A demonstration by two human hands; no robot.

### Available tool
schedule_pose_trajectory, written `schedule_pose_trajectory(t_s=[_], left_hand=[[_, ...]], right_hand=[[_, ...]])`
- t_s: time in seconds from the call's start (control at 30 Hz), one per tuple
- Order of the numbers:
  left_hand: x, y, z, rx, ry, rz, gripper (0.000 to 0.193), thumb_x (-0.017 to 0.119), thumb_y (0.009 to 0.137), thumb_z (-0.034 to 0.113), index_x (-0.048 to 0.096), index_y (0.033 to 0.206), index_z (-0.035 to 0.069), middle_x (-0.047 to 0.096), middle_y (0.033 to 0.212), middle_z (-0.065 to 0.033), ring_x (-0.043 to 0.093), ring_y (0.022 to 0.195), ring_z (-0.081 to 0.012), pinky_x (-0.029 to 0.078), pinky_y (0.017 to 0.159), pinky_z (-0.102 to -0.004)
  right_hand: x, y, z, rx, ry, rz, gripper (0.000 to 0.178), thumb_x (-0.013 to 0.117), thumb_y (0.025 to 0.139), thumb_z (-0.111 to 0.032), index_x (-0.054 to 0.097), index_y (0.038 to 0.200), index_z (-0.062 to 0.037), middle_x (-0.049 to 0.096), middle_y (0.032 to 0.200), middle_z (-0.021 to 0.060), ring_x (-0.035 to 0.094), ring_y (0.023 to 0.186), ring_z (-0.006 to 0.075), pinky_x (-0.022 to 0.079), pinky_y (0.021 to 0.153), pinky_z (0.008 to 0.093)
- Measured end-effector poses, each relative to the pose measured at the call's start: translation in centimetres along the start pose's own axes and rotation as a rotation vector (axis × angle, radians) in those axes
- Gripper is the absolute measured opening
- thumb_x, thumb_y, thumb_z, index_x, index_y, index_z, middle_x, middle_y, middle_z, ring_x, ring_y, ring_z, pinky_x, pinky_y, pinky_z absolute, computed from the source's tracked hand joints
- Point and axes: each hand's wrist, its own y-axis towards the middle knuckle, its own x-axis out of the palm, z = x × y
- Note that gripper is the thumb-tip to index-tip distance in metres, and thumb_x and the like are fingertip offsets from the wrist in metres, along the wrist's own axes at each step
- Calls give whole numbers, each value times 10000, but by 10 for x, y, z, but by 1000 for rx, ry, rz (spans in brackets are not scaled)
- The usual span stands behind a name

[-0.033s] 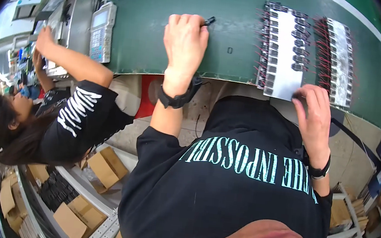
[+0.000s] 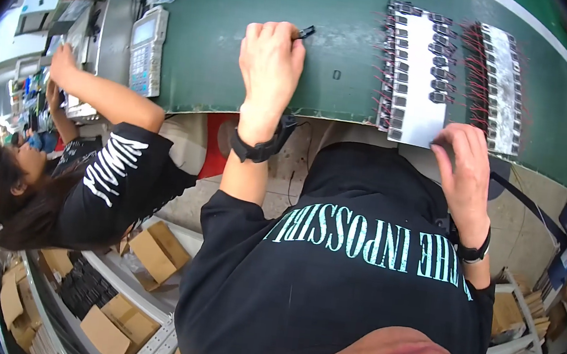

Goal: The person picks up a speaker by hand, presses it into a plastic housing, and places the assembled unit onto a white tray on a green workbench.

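My left hand (image 2: 273, 57) is over the green table with its fingers curled closed. A small black part (image 2: 307, 32) sticks out at its fingertips on the right. My right hand (image 2: 465, 163) is at the table's front edge, by the near end of a white strip (image 2: 424, 81). Its thumb and fingers close on a small dark piece (image 2: 434, 145), too small to name. Rows of small black components (image 2: 401, 78) with thin red wires line both long sides of the strip. A small black rectangular ring (image 2: 337, 75) lies between my hands.
Right of the strip lies a second strip (image 2: 503, 90) with black components and red wires. A grey keypad device (image 2: 147, 50) stands at the left. Beyond it, a co-worker's arm (image 2: 114, 98) reaches over equipment. Cardboard boxes (image 2: 160, 250) sit on shelving behind me.
The whole view has shifted slightly, with the table things a little further left in it. Both hands keep nearly the same pose and place.
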Motion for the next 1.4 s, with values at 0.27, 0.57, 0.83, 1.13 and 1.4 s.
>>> schedule_pose_trajectory(t_s=[0.27,0.57,0.83,1.13,1.4], left_hand=[[-4,6,8,-45,-104,-52,208,744,781,127,712,976,58,668,928,-83,578,945,-290,487,848,-394],[-15,17,-1,24,-206,-56,191,749,812,143,715,977,53,686,908,-93,633,856,-286,528,768,-382],[-27,24,68,-209,-1149,-251,234,729,860,76,711,1088,23,727,986,-114,713,803,-179,581,715,-288],[-27,25,71,-308,-1390,-374,315,699,871,7,685,1185,10,743,1019,-124,720,888,-140,581,770,-263],[-33,27,68,-254,-1309,-466,293,699,875,12,686,1167,-5,752,953,-100,709,853,-114,576,770,-252]], right_hand=[[-24,-8,6,22,161,-33,171,674,815,47,613,970,6,624,999,90,607,943,231,466,845,326],[-24,21,-1,267,728,21,170,619,905,60,643,1069,22,622,1044,44,587,968,96,450,856,217],[5,89,-38,251,822,103,136,647,897,11,683,1029,10,658,980,33,617,890,88,484,796,222],[11,104,-30,247,720,59,127,673,891,-49,710,1004,-5,680,940,32,640,852,93,504,772,238],[3,110,-10,346,1076,-269,142,659,922,-47,658,1059,-10,630,931,5,609,817,77,505,750,222]])
